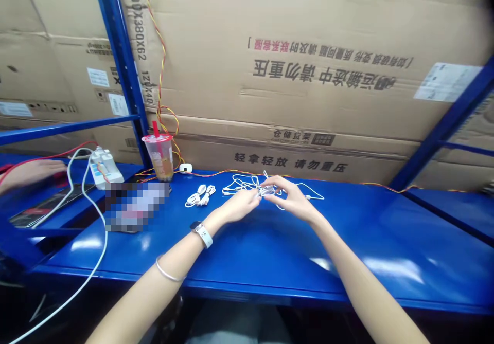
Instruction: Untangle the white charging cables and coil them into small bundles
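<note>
Over the blue shelf surface [247, 251], a small coiled white cable [267, 191] is between my two hands. My left hand [240, 205], with a watch and a bangle on its arm, has its fingers closed on the coil's left side. My right hand [294, 198] grips the coil's right side between thumb and fingers. Behind and beside the hands lie loose white cables [241, 183], partly hidden by them. Left of these rests a tied white cable bundle [200, 196].
A drink cup [160, 159] with a red straw, a blurred-out flat object [137, 207] and a white power adapter [106, 168] stand or lie left. Another person's hand [36, 172] is at far left. Cardboard boxes [309, 107] and blue posts rise behind.
</note>
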{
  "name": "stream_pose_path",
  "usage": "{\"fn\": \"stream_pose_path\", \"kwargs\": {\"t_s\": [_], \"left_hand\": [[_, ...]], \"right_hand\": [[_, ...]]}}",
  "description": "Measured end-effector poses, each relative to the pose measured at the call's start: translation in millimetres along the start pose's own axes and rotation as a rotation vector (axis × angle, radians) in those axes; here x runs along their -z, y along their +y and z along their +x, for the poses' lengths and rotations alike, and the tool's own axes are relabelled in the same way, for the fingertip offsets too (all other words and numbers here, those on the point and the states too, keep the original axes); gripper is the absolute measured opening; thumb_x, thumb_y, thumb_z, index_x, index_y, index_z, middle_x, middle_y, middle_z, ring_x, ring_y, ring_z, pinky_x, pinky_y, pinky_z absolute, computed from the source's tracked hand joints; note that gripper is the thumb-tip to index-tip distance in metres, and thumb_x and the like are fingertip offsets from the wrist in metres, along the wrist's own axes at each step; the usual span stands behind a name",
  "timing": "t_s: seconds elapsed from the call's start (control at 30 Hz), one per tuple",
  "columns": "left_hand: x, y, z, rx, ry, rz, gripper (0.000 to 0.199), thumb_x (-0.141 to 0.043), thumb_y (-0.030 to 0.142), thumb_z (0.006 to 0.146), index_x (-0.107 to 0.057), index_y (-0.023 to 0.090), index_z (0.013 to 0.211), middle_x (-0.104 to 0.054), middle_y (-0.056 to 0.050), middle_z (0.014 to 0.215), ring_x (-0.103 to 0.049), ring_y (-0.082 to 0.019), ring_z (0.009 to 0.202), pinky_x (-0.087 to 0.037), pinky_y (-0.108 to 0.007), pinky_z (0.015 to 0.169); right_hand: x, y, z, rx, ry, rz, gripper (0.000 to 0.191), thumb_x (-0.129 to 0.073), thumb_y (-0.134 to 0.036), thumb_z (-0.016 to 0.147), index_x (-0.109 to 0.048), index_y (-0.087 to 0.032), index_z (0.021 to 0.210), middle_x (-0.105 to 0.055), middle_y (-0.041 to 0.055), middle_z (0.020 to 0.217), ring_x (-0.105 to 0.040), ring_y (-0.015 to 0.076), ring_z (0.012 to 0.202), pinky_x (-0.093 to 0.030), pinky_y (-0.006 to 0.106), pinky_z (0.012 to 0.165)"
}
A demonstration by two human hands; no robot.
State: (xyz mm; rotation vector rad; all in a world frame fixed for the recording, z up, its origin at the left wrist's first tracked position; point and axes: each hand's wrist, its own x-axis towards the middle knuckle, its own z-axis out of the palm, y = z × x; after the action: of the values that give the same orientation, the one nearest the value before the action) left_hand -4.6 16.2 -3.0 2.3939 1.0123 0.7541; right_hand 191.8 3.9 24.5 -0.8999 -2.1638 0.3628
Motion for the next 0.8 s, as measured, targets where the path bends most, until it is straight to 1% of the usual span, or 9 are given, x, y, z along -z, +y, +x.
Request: {"fn": "stream_pose_path", "kwargs": {"t_s": [0.03, 0.13, 0.23, 0.37, 0.43, 0.5, 0.63, 0.7, 0.8], "left_hand": [[0.3, -2, 0, -0.016, -0.006, -0.006, 0.027, -0.035, 0.029, 0.092, -0.057, 0.015, 0.097, -0.066, -0.010, 0.100, -0.059, -0.021, 0.087, -0.044, -0.032, 0.080], [-1.9, -4, -1, -0.056, -0.023, 0.074, 0.029, -0.033, 0.027, 0.092, -0.058, 0.015, 0.100, -0.066, -0.010, 0.098, -0.059, -0.020, 0.083, -0.044, -0.032, 0.076], [-5.5, -4, -1, -0.065, -0.042, 0.155, 0.030, -0.032, 0.027, 0.092, -0.058, 0.014, 0.099, -0.067, -0.010, 0.093, -0.060, -0.021, 0.079, -0.044, -0.031, 0.074], [-8.2, -4, -1, -0.063, -0.058, 0.246, 0.029, -0.032, 0.026, 0.092, -0.058, 0.015, 0.093, -0.068, -0.011, 0.090, -0.063, -0.022, 0.079, -0.045, -0.031, 0.072], [-8.3, -2, -2, -0.053, -0.050, 0.305, 0.028, -0.032, 0.025, 0.092, -0.058, 0.014, 0.092, -0.068, -0.013, 0.091, -0.064, -0.024, 0.082, -0.046, -0.032, 0.073], [-7.8, 0, -3, -0.032, -0.026, 0.342, 0.027, -0.033, 0.025, 0.092, -0.056, 0.013, 0.095, -0.067, -0.015, 0.094, -0.065, -0.026, 0.086, -0.046, -0.033, 0.075], [-6.4, 6, -6, 0.015, 0.036, 0.274, 0.027, -0.035, 0.027, 0.093, -0.046, 0.012, 0.113, -0.067, -0.016, 0.096, -0.067, -0.026, 0.089, -0.047, -0.032, 0.071], [-5.7, 9, -6, 0.032, 0.065, 0.244, 0.030, -0.037, 0.029, 0.093, -0.041, 0.012, 0.118, -0.068, -0.015, 0.094, -0.068, -0.026, 0.088, -0.047, -0.031, 0.069], [-4.2, 10, -5, 0.045, 0.102, 0.250, 0.030, -0.039, 0.029, 0.093, -0.040, 0.014, 0.118, -0.068, -0.014, 0.093, -0.068, -0.026, 0.088, -0.047, -0.030, 0.069]], "right_hand": [[-2, 0, 0, 0.014, 0.001, -0.024, 0.025, -0.060, -0.037, 0.084, -0.064, -0.021, 0.104, -0.065, 0.0071, 0.107, -0.059, 0.0217, 0.099, -0.046, 0.033, 0.080], [-8, 0, 0, 0.020, 0.038, -0.065, 0.019, -0.060, -0.036, 0.084, -0.064, -0.020, 0.094, -0.066, 0.0062, 0.097, -0.059, 0.0208, 0.093, -0.045, 0.034, 0.082], [-15, 0, -1, 0.004, 0.066, -0.046, 0.015, -0.059, -0.033, 0.085, -0.061, -0.019, 0.085, -0.065, 0.0050, 0.089, -0.059, 0.0190, 0.085, -0.044, 0.033, 0.079], [-25, 0, -1, -0.035, 0.054, 0.023, 0.012, -0.054, -0.028, 0.086, -0.056, -0.018, 0.079, -0.062, 0.0026, 0.079, -0.057, 0.0161, 0.075, -0.045, 0.029, 0.071], [-30, 1, -1, -0.045, 0.071, 0.037, 0.012, -0.051, -0.027, 0.086, -0.053, -0.018, 0.078, -0.060, 0.0022, 0.077, -0.056, 0.0156, 0.072, -0.044, 0.028, 0.068], [-35, 4, -1, -0.044, 0.115, 0.035, 0.009, -0.051, -0.027, 0.086, -0.051, -0.019, 0.083, -0.059, 0.0019, 0.078, -0.055, 0.0157, 0.072, -0.044, 0.028, 0.068], [-39, 9, -1, -0.055, 0.169, 0.034, 0.012, -0.052, -0.028, 0.086, -0.051, -0.020, 0.094, -0.058, 0.0006, 0.078, -0.056, 0.0155, 0.070, -0.044, 0.028, 0.067], [-39, 10, -1, -0.063, 0.171, 0.029, 0.012, -0.053, -0.029, 0.087, -0.054, -0.019, 0.094, -0.060, 0.0019, 0.080, -0.057, 0.0163, 0.073, -0.044, 0.028, 0.068], [-38, 9, 0, -0.043, 0.182, 0.002, 0.015, -0.051, -0.030, 0.089, -0.059, -0.018, 0.089, -0.062, 0.0050, 0.086, -0.059, 0.0179, 0.080, -0.045, 0.029, 0.072]]}}
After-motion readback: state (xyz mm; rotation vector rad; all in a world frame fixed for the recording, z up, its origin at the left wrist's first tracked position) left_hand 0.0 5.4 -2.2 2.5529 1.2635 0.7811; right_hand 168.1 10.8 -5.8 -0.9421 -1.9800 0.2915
